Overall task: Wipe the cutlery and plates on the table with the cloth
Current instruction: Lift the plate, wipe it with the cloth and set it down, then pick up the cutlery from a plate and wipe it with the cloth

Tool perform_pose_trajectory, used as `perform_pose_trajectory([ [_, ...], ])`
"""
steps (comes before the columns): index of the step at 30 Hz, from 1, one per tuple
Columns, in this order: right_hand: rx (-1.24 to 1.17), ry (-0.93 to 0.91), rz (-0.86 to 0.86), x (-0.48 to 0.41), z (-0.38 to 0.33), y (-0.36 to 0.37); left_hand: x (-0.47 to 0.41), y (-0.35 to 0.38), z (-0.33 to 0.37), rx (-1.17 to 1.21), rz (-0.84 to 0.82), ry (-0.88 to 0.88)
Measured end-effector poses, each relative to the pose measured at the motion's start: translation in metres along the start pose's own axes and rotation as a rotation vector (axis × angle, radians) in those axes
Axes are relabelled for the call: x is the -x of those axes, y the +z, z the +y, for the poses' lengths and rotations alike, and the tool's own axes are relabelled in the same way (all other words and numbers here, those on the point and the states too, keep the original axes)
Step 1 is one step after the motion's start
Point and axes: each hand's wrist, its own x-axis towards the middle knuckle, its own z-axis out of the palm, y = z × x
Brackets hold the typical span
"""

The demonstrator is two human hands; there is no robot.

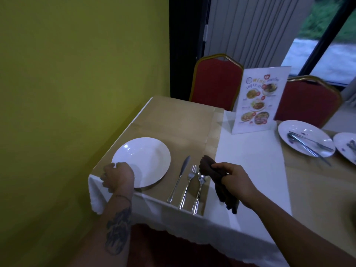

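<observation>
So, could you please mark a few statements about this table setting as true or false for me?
1. The right hand holds the brown cloth. True.
2. The knife lies on the near plate. False: it lies on the table beside the plate, left of the fork.
3. The menu stand stands upright. True.
4. The far plate is empty. False: cutlery lies on it.
5. The left hand is at the near plate's rim. True.

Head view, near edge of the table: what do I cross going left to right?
Left hand at the plate's rim → round white plate → silver table knife → silver fork → silver spoon → dark brown cloth, gripped by right hand.
</observation>
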Motion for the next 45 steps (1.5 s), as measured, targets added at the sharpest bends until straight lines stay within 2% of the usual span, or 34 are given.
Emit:
perform_pose_trajectory([
  [1,-0.011,0.01,0.006,0.001,0.003,-0.005,0.01,0.003,0.01,0.01,0.02,0.033],
  [3,-0.057,0.029,0.024,0.005,0.008,-0.015,0.032,0.014,0.03,0.045,-0.059,0.129],
  [6,-0.173,0.074,0.09,0.015,0.021,-0.037,0.06,0.05,0.046,0.127,-0.355,0.235],
  [10,-0.4,0.191,0.185,0.027,0.049,-0.077,0.125,0.103,0.063,0.171,-0.699,0.267],
  [15,-0.664,0.224,0.295,0.052,0.093,-0.136,0.227,0.152,0.052,0.056,-1.006,0.342],
  [18,-0.659,0.25,0.369,0.076,0.127,-0.181,0.301,0.173,0.038,-0.039,-1.165,0.353],
  [21,-0.456,0.298,0.409,0.091,0.144,-0.204,0.348,0.182,0.026,-0.157,-1.267,0.39],
  [25,-0.352,0.387,0.499,0.118,0.181,-0.248,0.419,0.204,-0.002,-0.322,-1.372,0.471],
  [29,-0.384,0.451,0.644,0.137,0.22,-0.29,0.481,0.219,-0.035,-0.468,-1.449,0.549],
  [33,-0.416,0.499,0.695,0.155,0.262,-0.326,0.537,0.223,-0.064,-0.576,-1.516,0.581],
  [36,-0.487,0.529,0.729,0.17,0.289,-0.35,0.576,0.232,-0.083,-0.615,-1.539,0.517],
  [40,-0.652,0.563,0.756,0.184,0.322,-0.371,0.618,0.243,-0.106,-0.691,-1.512,0.308],
  [45,-0.743,0.573,0.708,0.188,0.34,-0.379,0.642,0.266,-0.132,-0.739,-1.436,0.327],
])
